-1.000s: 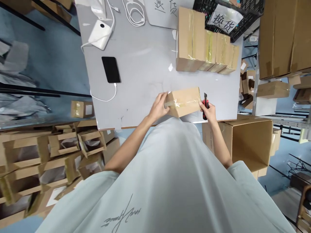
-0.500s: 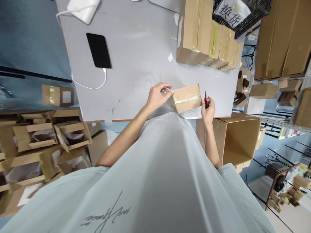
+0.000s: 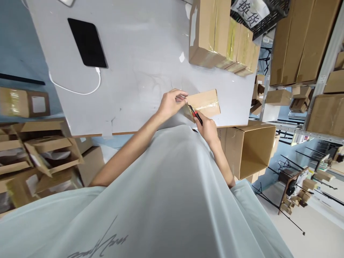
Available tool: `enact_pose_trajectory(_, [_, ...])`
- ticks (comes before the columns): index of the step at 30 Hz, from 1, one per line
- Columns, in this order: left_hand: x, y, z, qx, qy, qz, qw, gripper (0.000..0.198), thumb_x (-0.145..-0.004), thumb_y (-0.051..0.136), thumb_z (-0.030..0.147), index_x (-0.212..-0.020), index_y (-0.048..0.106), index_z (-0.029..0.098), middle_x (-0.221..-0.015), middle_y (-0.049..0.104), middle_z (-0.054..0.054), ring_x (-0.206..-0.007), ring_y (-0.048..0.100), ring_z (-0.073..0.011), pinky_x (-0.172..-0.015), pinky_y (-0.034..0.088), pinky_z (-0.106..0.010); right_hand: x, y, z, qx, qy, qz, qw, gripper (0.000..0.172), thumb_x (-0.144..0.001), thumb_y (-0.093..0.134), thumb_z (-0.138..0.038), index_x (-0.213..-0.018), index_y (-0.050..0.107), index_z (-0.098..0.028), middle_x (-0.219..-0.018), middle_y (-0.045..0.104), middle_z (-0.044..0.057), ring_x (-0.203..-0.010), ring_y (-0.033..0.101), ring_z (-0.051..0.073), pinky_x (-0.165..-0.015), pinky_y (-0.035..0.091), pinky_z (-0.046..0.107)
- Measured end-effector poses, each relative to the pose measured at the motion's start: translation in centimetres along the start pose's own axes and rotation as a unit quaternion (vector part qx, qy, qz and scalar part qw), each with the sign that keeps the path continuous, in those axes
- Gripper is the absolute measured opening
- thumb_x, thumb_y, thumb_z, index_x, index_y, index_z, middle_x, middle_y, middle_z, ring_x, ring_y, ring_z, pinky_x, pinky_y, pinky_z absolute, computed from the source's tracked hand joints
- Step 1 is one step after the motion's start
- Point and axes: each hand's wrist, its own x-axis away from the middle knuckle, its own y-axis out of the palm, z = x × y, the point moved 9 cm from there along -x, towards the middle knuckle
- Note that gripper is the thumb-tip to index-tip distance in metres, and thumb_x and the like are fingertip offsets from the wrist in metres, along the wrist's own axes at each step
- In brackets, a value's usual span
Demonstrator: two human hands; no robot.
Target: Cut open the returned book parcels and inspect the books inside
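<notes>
A small cardboard box with clear tape along its top lies near the table's front edge. My left hand has its fingers and thumb bent around the box's left corner; the exact contact is partly hidden. Wrapped in my right hand is a red and black utility knife. Its blade points up and left, over the left end of the box, close to my left fingertips. Whether the blade touches the cardboard is too small to tell.
Taped cartons stand at the table's back right, beside a black crate. A black tablet with a white cable lies left. Below the table's right edge is a large open carton; several open boxes sit lower left.
My right hand has brought the knife leftward from the box's right side to its left end. My left hand stays at the left corner. The camera view has shifted right.
</notes>
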Motion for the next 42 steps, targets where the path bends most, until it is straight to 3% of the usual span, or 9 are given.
enact_pose_trajectory(9, [-0.1,0.8,-0.2,0.002,0.015,0.016,1.0,0.025,-0.089,0.075,0.017,-0.112,0.086,0.023,-0.117,0.082,-0.005,-0.098,0.081,-0.0212,-0.098,0.07,-0.037,1.0,-0.6,-2.5,0.113,0.076,-0.036,0.99,0.054,-0.122,0.037,-0.033,-0.174,0.051,-0.024,-0.135,0.085,0.015,-0.121,0.081,0.033,-0.102,0.058,0.039])
enact_pose_trajectory(17, [0.2,1.3,-0.8,0.014,-0.013,0.055,0.998,0.025,-0.089,0.078,0.016,-0.113,0.083,0.023,-0.121,0.082,-0.005,-0.098,0.082,-0.0199,-0.098,0.071,-0.035,0.7,-1.0,-4.7,0.152,0.114,-0.064,0.98,0.045,-0.123,0.038,-0.03,-0.162,0.058,-0.02,-0.132,0.083,0.019,-0.121,0.079,0.034,-0.104,0.06,0.043])
enact_pose_trajectory(23, [0.6,1.2,-0.8,0.015,-0.021,0.077,0.997,0.028,-0.089,0.077,0.015,-0.115,0.083,0.022,-0.119,0.084,-0.005,-0.096,0.082,-0.0191,-0.093,0.071,-0.033,1.1,-1.3,-4.7,0.182,0.13,-0.098,0.97,0.039,-0.121,0.043,-0.025,-0.151,0.066,-0.015,-0.134,0.08,0.024,-0.124,0.079,0.034,-0.103,0.06,0.042])
enact_pose_trajectory(27, [0.5,1.2,-0.8,0.013,-0.015,0.077,0.997,0.026,-0.089,0.077,0.016,-0.113,0.083,0.025,-0.118,0.085,-0.004,-0.098,0.083,-0.0198,-0.094,0.072,-0.034,0.8,-1.1,-4.5,0.174,0.121,-0.095,0.973,0.044,-0.123,0.04,-0.027,-0.16,0.061,-0.018,-0.135,0.08,0.022,-0.125,0.079,0.034,-0.103,0.059,0.042])
enact_pose_trajectory(35, [1.2,1.3,-0.6,0.008,-0.025,0.094,0.995,0.032,-0.087,0.079,0.011,-0.115,0.083,0.027,-0.115,0.086,-0.004,-0.101,0.085,-0.0221,-0.095,0.073,-0.035,1.6,-1.0,-3.0,0.176,0.103,-0.116,0.972,0.04,-0.121,0.045,-0.031,-0.152,0.068,-0.019,-0.13,0.083,0.02,-0.121,0.079,0.034,-0.1,0.061,0.041])
enact_pose_trajectory(42, [2.1,1.2,-0.5,-0.017,-0.034,0.115,0.993,0.036,-0.087,0.078,0.012,-0.121,0.083,0.025,-0.113,0.086,-0.004,-0.098,0.084,-0.0196,-0.09,0.072,-0.032,1.9,0.4,-2.4,0.164,0.083,-0.145,0.972,0.037,-0.12,0.045,-0.023,-0.147,0.07,-0.015,-0.13,0.082,0.023,-0.122,0.081,0.032,-0.1,0.063,0.039])
